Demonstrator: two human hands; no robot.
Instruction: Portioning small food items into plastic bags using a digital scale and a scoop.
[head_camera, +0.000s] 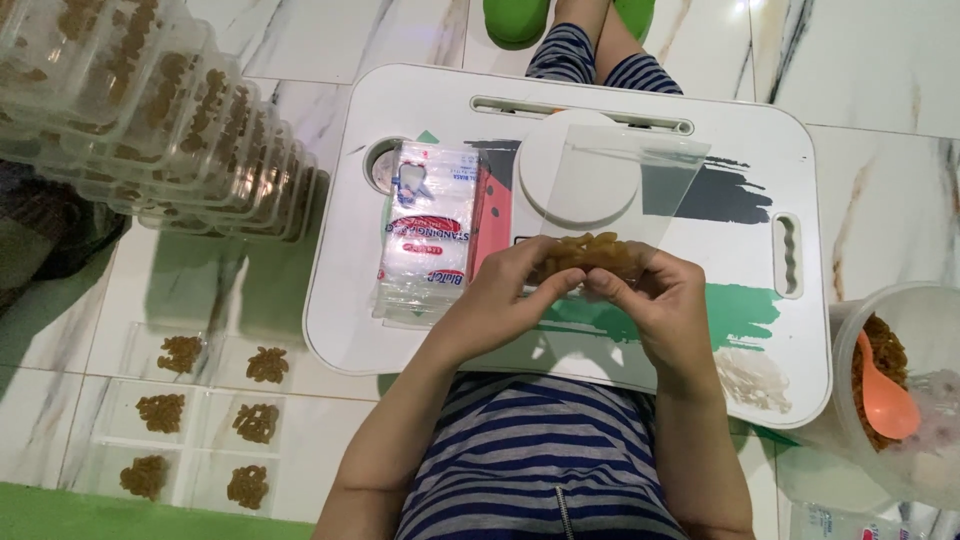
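Clear plastic bag (620, 190) of brown snack pieces, held up over white lap tabletop (760, 180), above round white scale (578, 180). Left hand (495, 300) and right hand (655, 300) each pinching bag's filled bottom. Pack of empty bags (430, 230) just left.

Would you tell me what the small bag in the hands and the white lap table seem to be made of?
Small bag: thin clear plastic film, glossy; the table shows through it. Both hands pinch its filled bottom. White lap table: looks like rigid moulded plastic or coated board, smooth and slightly shiny, with cut-out slots.
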